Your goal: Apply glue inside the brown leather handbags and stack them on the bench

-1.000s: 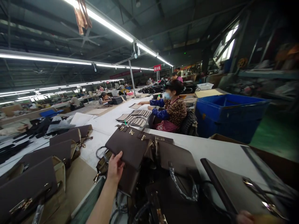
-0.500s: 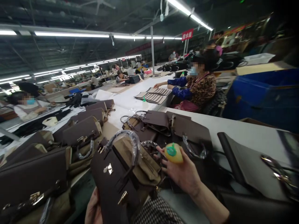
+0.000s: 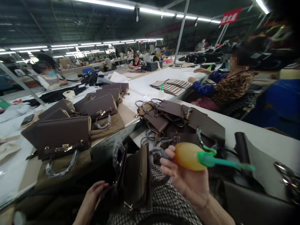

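Note:
In my right hand is a yellow squeeze bottle with a long green nozzle, held sideways and pointing right. The fingers wrap round its body. A dark brown handbag stands on my lap, its top facing up and its tan inside partly visible. Clear plastic film covers its handle, and gold hardware shows near its edges. My left hand is at the bag's left side, fingers closed on a dark edge of it. Exactly which part they pinch is hard to see in the shadow.
Several brown handbags lie on the left table, and more are heaped ahead. At right lies another dark bag. A co-worker in blue sleeves sits beyond, near flat brown pieces and a small green-tipped bottle.
The yellow bottle has tipped from nozzle toward me to nozzle pointing right. The handbag has turned upright on my lap, showing its open top. My view has swung left.

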`<state>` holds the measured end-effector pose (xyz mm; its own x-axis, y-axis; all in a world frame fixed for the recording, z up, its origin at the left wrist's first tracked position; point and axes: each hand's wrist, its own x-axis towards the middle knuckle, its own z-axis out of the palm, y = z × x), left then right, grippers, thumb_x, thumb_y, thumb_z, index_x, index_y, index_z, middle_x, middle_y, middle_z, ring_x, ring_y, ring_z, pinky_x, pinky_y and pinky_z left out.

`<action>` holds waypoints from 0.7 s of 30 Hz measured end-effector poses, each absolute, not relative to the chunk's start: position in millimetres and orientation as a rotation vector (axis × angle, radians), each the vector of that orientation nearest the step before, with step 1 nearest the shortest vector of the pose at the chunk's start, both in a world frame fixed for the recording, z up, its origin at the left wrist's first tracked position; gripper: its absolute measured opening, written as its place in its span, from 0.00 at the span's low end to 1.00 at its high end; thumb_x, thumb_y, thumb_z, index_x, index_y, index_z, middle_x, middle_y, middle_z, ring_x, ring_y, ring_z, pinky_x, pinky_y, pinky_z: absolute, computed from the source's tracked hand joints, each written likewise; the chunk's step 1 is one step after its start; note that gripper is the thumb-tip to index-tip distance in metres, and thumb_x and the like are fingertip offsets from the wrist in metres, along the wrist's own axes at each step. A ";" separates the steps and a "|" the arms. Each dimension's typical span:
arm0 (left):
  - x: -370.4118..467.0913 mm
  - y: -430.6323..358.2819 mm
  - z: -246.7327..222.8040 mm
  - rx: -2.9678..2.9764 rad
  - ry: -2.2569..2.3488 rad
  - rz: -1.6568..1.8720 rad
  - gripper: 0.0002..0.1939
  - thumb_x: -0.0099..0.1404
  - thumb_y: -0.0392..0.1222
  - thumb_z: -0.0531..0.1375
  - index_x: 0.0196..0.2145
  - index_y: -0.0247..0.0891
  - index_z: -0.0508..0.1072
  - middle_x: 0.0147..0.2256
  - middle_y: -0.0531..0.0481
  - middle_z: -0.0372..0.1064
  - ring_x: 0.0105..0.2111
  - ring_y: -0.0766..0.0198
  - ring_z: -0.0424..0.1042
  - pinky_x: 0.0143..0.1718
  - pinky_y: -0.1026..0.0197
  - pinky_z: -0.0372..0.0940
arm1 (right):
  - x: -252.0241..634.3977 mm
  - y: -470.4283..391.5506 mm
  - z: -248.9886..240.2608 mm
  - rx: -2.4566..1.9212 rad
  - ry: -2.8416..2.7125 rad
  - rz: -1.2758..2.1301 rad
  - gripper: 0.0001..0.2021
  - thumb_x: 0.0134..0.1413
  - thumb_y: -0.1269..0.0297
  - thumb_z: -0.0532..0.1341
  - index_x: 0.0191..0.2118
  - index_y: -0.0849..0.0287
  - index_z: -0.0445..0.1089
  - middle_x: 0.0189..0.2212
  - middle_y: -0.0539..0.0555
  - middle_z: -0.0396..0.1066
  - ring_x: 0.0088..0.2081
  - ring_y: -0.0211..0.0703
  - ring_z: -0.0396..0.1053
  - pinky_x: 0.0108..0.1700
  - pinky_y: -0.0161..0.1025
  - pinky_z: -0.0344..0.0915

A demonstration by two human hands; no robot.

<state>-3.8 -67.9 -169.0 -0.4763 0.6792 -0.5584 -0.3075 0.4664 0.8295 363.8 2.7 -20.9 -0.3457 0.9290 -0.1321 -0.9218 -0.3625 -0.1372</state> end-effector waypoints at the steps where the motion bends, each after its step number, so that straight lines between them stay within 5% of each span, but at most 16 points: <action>1: -7.6 -72.4 -160.5 0.331 1.740 1.271 0.20 0.43 0.40 0.79 0.35 0.38 0.81 0.34 0.44 0.82 0.24 0.62 0.74 0.24 0.64 0.70 | 359.1 -6.0 -20.0 -0.237 -0.043 1.956 0.24 0.43 0.55 0.74 0.45 0.57 0.69 0.35 0.52 0.70 0.29 0.39 0.61 0.29 0.36 0.65; 4: 3.1 -89.6 -110.3 0.675 1.899 1.576 0.20 0.51 0.46 0.76 0.42 0.42 0.81 0.40 0.48 0.81 0.37 0.60 0.77 0.35 0.67 0.74 | 349.0 -22.3 -18.0 -0.247 0.004 2.022 0.21 0.44 0.55 0.75 0.40 0.56 0.68 0.32 0.50 0.68 0.27 0.37 0.59 0.28 0.35 0.62; 6: 29.2 -98.6 -67.8 1.219 1.852 1.671 0.15 0.59 0.40 0.72 0.45 0.44 0.81 0.41 0.48 0.81 0.41 0.57 0.79 0.47 0.63 0.75 | 345.1 -25.9 -14.9 -0.241 0.043 2.045 0.20 0.43 0.58 0.75 0.38 0.56 0.67 0.31 0.50 0.67 0.27 0.37 0.59 0.28 0.35 0.62; 9: 78.2 -97.7 -25.5 2.130 1.227 1.361 0.23 0.60 0.28 0.68 0.50 0.51 0.83 0.40 0.49 0.84 0.38 0.53 0.82 0.44 0.58 0.77 | 342.2 -27.1 -10.6 -0.243 0.096 2.052 0.19 0.43 0.63 0.75 0.38 0.55 0.66 0.30 0.49 0.66 0.27 0.37 0.59 0.28 0.35 0.63; 12: 112.6 -82.5 -25.9 2.457 1.172 0.838 0.27 0.68 0.29 0.62 0.62 0.49 0.75 0.54 0.46 0.80 0.52 0.47 0.80 0.56 0.49 0.72 | 344.3 -29.1 -8.6 -0.243 0.125 2.047 0.18 0.44 0.65 0.75 0.36 0.54 0.65 0.29 0.48 0.65 0.27 0.38 0.59 0.28 0.36 0.64; 15: 124.7 -67.9 -48.5 2.421 1.342 0.711 0.26 0.73 0.32 0.56 0.66 0.45 0.70 0.65 0.43 0.69 0.60 0.48 0.74 0.61 0.46 0.68 | 353.9 -31.1 -2.2 -0.243 0.123 2.023 0.17 0.47 0.67 0.74 0.37 0.53 0.64 0.30 0.47 0.64 0.27 0.38 0.58 0.29 0.36 0.64; 21: 93.7 -41.1 -67.6 2.621 1.907 0.709 0.16 0.70 0.36 0.60 0.54 0.43 0.77 0.71 0.41 0.58 0.64 0.40 0.67 0.62 0.40 0.62 | 387.1 -35.2 26.6 -0.180 0.094 2.006 0.17 0.52 0.76 0.71 0.36 0.51 0.63 0.28 0.44 0.67 0.26 0.36 0.59 0.30 0.35 0.64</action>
<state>93.7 -41.1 -67.6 0.2538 0.8636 0.4358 0.9384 -0.3291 0.1057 387.1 -35.2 26.6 -0.4195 0.8919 -0.1690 -0.9038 -0.4278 -0.0144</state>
